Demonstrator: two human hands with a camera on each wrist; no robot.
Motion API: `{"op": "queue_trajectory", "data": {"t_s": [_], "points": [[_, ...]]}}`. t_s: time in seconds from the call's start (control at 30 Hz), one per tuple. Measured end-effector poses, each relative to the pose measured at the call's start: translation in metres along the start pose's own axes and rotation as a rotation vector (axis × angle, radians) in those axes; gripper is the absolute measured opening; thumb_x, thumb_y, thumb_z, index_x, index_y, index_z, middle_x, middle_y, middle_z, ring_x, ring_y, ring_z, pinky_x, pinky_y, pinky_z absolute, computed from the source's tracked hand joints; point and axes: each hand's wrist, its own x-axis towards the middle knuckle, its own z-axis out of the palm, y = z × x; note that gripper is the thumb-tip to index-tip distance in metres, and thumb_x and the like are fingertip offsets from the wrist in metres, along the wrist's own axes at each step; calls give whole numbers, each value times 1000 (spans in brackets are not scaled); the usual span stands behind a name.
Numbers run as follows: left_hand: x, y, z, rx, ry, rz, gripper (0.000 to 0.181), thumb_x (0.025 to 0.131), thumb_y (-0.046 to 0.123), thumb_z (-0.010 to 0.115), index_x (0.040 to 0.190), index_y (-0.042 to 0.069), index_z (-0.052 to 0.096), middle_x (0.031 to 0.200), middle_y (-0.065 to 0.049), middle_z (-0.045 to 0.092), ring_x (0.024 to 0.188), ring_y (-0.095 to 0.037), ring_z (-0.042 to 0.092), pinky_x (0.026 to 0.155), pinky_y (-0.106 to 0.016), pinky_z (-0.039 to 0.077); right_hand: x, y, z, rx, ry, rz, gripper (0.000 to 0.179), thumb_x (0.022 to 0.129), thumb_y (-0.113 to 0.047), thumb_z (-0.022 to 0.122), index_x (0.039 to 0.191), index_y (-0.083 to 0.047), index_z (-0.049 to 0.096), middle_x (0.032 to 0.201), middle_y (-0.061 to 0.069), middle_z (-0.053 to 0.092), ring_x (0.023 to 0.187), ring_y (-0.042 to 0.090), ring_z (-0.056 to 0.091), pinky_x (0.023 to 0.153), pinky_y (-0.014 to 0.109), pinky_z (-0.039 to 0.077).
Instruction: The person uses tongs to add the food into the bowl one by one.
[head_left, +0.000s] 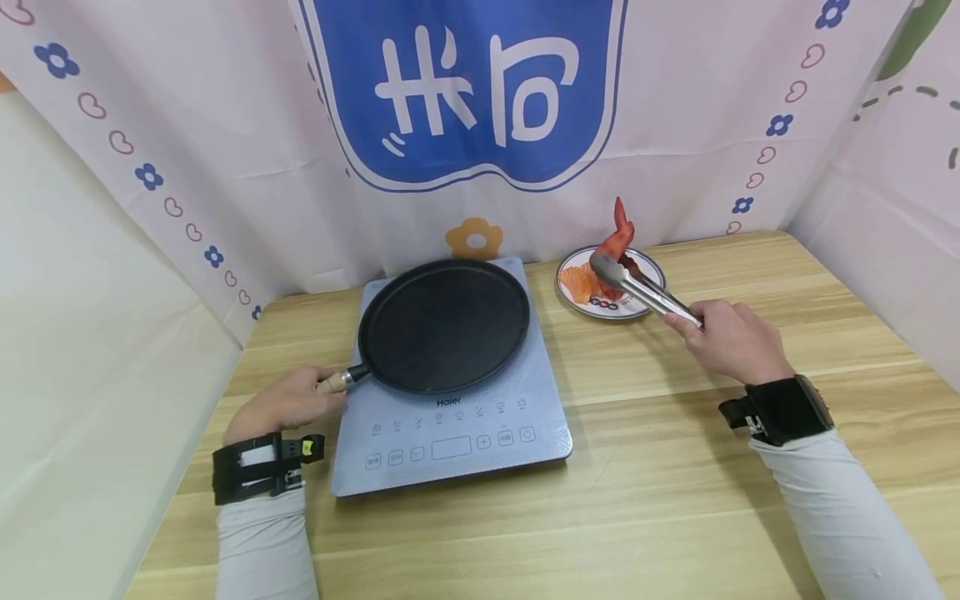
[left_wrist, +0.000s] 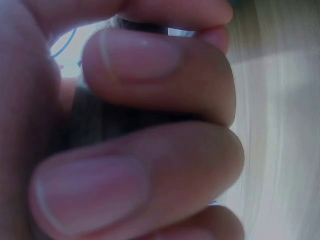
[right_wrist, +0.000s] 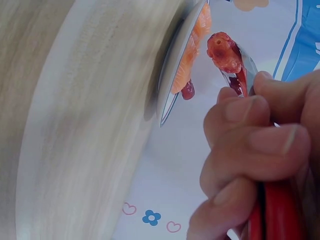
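Note:
My left hand (head_left: pixel 281 402) grips the wooden handle of a flat black frying pan (head_left: pixel 444 327). In the left wrist view its curled fingers (left_wrist: pixel 100 192) wrap the handle and hide most of it. With my right hand (head_left: pixel 738 343) I hold metal tongs (head_left: pixel 647 292) over a small plate (head_left: pixel 632 313) at the back right. Between the tong tips is a red, marinated-looking chicken wing (head_left: pixel 617 240), its tip pointing up; the right wrist view shows its cut end (right_wrist: pixel 223 54) raised off the plate. Orange salmon-like slices (head_left: pixel 577 283) lie on the plate, beside other dark red pieces.
The pan sits on a grey-blue induction cooker (head_left: pixel 450 450), whose touch panel faces me. All this stands on a wood-grain table (head_left: pixel 637 500). A white printed cloth (head_left: pixel 247 183) hangs behind the table, with further cloth at both sides.

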Motion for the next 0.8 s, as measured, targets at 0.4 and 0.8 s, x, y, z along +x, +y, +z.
{"op": "queue_trajectory", "data": {"t_s": [0.4, 0.8], "points": [[0, 0, 0, 14, 6, 11, 27, 96, 21, 60, 111, -1, 63, 70, 2, 45, 59, -14, 46, 53, -28, 41, -2, -3, -4, 11, 5, -15, 56, 107, -61, 43, 82, -13, 58, 67, 2, 45, 60, 21, 45, 52, 34, 31], [-1, 0, 0, -4, -3, 0, 32, 95, 22, 61, 116, -1, 63, 65, 5, 42, 55, -13, 42, 50, -27, 39, -5, -7, -6, 9, 14, -29, 55, 107, -60, 44, 79, -14, 56, 66, 1, 44, 59, 21, 43, 52, 34, 30]]}}
